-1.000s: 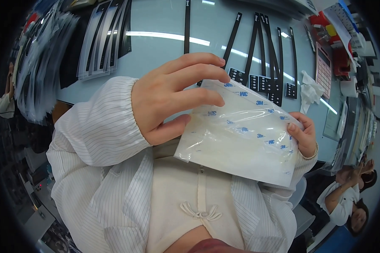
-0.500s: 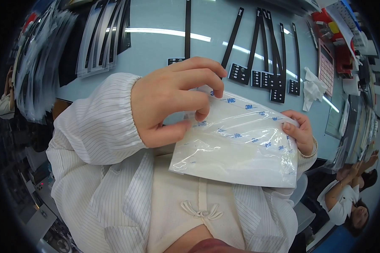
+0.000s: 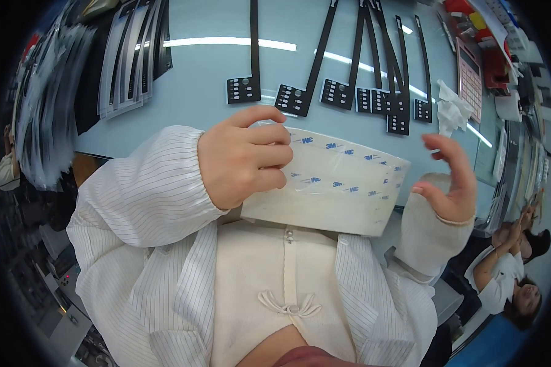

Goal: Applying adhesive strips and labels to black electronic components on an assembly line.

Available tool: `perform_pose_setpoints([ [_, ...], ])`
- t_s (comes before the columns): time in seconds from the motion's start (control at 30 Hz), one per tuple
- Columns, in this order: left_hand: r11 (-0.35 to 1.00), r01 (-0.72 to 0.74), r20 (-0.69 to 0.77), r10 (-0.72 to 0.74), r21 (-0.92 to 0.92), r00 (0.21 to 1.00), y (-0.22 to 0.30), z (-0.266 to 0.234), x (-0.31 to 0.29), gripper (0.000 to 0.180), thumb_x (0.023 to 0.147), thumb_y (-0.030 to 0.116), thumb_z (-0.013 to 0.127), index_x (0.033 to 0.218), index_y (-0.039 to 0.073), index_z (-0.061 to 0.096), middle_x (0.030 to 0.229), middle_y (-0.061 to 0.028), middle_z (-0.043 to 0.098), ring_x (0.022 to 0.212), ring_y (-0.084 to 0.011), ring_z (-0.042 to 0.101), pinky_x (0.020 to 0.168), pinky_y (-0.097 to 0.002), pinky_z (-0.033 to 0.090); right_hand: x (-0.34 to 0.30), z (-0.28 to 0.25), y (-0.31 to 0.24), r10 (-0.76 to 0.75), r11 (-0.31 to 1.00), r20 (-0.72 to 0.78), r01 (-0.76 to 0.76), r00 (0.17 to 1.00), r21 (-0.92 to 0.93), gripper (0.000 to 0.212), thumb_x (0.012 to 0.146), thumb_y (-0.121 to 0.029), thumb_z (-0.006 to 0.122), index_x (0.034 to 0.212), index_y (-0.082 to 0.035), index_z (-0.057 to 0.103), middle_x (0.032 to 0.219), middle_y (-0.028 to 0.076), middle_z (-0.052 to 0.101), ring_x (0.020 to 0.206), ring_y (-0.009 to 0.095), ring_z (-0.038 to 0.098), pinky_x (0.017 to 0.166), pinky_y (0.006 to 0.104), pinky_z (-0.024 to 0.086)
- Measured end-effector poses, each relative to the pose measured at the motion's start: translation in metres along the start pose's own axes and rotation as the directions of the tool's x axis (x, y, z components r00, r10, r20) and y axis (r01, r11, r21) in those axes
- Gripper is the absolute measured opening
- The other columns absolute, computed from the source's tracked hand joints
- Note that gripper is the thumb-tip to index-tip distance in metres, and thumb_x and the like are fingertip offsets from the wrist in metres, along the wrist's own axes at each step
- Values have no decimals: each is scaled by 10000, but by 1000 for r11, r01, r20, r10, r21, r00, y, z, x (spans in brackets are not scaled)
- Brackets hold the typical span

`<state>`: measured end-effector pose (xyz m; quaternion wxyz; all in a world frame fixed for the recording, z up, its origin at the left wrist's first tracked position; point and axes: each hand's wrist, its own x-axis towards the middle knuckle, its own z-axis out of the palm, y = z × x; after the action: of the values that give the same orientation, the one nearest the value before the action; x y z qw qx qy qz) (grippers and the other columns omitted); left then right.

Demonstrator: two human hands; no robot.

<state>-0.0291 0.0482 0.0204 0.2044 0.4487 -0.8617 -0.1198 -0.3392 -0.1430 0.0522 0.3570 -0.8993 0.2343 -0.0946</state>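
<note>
My film-covered sheet (image 3: pixel 330 207) is creamy white, scattered with rows of blue print. My shirt (image 3: pixel 144 189) is white with thin dark pinstripes, over a plain cream top (image 3: pixel 251 263). The worktop (image 3: pixel 205 76) shows pale blue-green, the membrane keypads (image 3: pixel 292 100) black with pale rectangles, the calculator (image 3: pixel 469 92) pink, the tissue (image 3: pixel 452 110) white.

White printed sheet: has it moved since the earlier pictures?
Yes: the right end of the white printed sheet has shifted left, farther from the crumpled tissue.

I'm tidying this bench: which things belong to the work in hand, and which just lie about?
In hand:
blue-printed white sheet, held by left hand
right hand, open, apart from the sheet

Lying about:
black tailed panels (possibly related)
pink calculator
crumpled white tissue
</note>
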Motion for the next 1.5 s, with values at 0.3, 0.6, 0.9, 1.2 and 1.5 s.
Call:
perform_pose_setpoints([
  [0.3,991,40,-30,-44,-126,999,2,5,5,185,654,24,707,792,103,613,837,0,589,927,-202,597,998,-452,426,28,103,-42,-262,961,202,234,944,150,336,730,-51,765,1049,-17,663,1048,127,588,948,277,600,804,339,497],
  [0.6,947,1,-24,-9,-321,1000,-1,1,-2,185,691,7,704,795,110,591,846,11,593,920,-193,590,1018,-475,396,44,108,-29,-279,899,255,158,926,408,169,737,-44,777,862,-16,667,950,79,526,836,211,548,725,305,469],
  [0.9,986,114,82,-104,-122,991,10,-5,2,354,604,133,811,870,93,581,791,-12,560,873,-198,597,1082,-534,354,43,114,-37,-258,908,215,160,942,387,139,728,5,727,764,6,592,952,106,519,865,241,542,728,311,475],
  [1.2,998,-46,-12,46,44,999,9,7,10,202,627,105,721,810,63,646,789,-29,557,833,-197,592,1057,-501,424,43,120,-36,-291,900,167,211,942,381,147,710,-2,727,759,-1,588,946,115,519,863,259,540,733,321,468],
  [1.5,945,-309,-174,324,109,930,5,17,-15,177,603,76,671,776,40,679,899,-46,596,924,-208,614,889,-440,500,44,115,-38,-256,914,226,159,940,372,153,729,-16,729,780,-15,584,961,111,520,906,265,530,795,333,456],
])
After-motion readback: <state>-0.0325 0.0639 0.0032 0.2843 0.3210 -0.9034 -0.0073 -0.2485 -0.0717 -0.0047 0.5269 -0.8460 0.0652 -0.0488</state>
